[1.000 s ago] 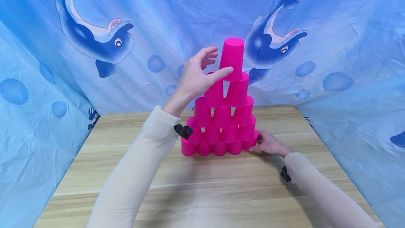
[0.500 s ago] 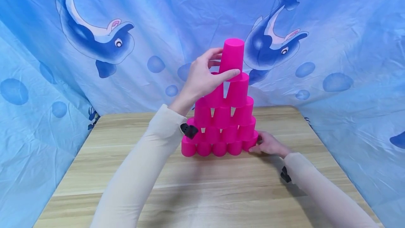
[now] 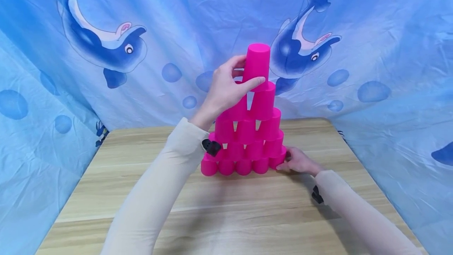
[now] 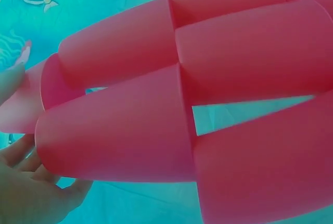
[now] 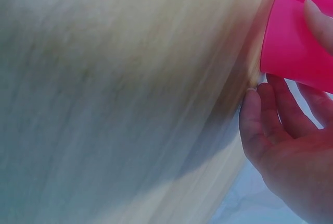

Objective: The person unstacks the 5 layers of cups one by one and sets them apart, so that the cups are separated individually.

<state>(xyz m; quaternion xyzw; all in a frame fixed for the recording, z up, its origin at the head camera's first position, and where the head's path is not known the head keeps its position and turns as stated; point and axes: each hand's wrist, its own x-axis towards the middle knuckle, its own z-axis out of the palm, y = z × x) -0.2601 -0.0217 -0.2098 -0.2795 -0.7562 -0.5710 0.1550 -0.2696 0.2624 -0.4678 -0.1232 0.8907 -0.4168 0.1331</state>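
Upside-down bright pink cups (image 3: 245, 131) stand stacked as a tall pyramid, with a single cup (image 3: 258, 60) at its peak. My left hand (image 3: 224, 87) holds that top cup from the left, thumb across its front low down and fingers behind it. In the left wrist view, the top cup (image 4: 21, 99) sits between thumb and fingers, beyond the rows beneath it. My right hand (image 3: 301, 161) grips the cup at the bottom row's right end (image 3: 276, 161). The right wrist view has the thumb on this cup (image 5: 296, 47) and the fingers at its other side, partly hidden.
The pyramid stands toward the back of a light wooden table (image 3: 240, 215). Behind and around hangs a blue curtain (image 3: 219, 11) printed with dolphins. Both sleeves carry a small black device (image 3: 211, 147) at the wrist.
My left hand has moved right, from near the top cup to a hold around it. My right hand keeps its place at the bottom-right cup. The head view has shifted slightly.
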